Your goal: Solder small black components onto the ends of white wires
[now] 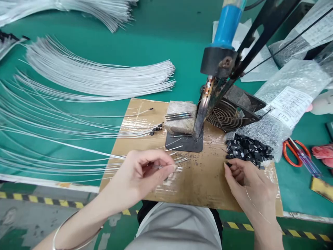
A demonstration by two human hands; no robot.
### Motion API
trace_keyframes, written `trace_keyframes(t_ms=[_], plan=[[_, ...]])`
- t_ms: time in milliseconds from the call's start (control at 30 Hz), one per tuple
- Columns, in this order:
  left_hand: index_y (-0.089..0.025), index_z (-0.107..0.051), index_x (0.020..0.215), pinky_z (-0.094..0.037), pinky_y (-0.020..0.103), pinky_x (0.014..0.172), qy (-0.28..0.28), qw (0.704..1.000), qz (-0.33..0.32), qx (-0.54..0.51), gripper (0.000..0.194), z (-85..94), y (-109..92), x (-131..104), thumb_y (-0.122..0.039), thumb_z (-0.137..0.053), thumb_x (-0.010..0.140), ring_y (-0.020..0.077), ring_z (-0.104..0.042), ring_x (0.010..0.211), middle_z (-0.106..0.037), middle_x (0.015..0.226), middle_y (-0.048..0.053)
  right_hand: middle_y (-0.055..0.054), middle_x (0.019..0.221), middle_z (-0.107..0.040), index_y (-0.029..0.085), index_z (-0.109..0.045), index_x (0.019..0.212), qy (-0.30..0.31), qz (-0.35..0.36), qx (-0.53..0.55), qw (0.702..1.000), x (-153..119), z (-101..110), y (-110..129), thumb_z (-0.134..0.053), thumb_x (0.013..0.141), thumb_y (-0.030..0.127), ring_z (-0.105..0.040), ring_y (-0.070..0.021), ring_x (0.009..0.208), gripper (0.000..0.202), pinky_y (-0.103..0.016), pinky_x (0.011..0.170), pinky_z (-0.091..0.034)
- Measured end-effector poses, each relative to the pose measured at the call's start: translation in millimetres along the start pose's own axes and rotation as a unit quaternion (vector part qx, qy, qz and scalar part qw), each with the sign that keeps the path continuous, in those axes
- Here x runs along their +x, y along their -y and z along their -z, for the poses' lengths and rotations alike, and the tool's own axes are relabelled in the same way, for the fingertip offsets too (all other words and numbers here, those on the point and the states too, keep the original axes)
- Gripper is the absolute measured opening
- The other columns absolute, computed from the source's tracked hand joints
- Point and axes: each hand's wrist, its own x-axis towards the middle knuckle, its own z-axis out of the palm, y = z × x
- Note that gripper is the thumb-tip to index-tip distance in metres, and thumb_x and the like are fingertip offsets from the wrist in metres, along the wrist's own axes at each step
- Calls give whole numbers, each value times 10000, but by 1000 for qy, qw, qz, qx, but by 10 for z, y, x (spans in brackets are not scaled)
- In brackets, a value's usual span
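Observation:
My left hand (151,173) is closed in a pinch over the cardboard, gripping a thin white wire (111,155) that trails off to the left. Bare tips of several more wires (179,160) stick out beyond its fingers. At the right, my right hand (249,184) pinches a small black plastic piece (228,164) between thumb and forefinger, and a fine metal strand hangs across its back. Just behind it lies a pile of black plastic pieces (247,149). Between the hands, a mounted soldering iron (204,107) points down onto a dark plate (182,142).
A pale block (179,104) with metal strips sits on the cardboard (205,173). Wires with black ends (156,130) lie left of it. A wire bundle (104,74) stretches behind. Beside the iron are a small fan (229,114), a bubble-wrap bag (291,93) and orange-handled scissors (288,152).

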Motion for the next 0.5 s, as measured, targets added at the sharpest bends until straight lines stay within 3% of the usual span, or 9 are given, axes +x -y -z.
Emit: trace_keyframes(t_ms=[267, 500], plan=[[-205, -766, 787, -301, 154, 434, -33, 999, -17, -1, 99, -71, 19, -2, -182, -694, 851, 64, -452, 500, -608, 582, -30, 30, 714, -659, 196, -682, 902, 15, -33, -11, 999, 29, 21, 104, -669, 925, 301, -615, -75, 565, 108, -183, 553, -505], [-214, -758, 764, -320, 138, 435, -63, 998, -28, 5, 85, -105, 12, 23, -173, -720, 828, 58, -490, 499, -659, 605, -33, 12, 765, -727, 210, -721, 938, -10, -55, -41, 998, 7, 73, 158, -636, 900, 248, -683, -111, 612, 101, -217, 538, -512]])
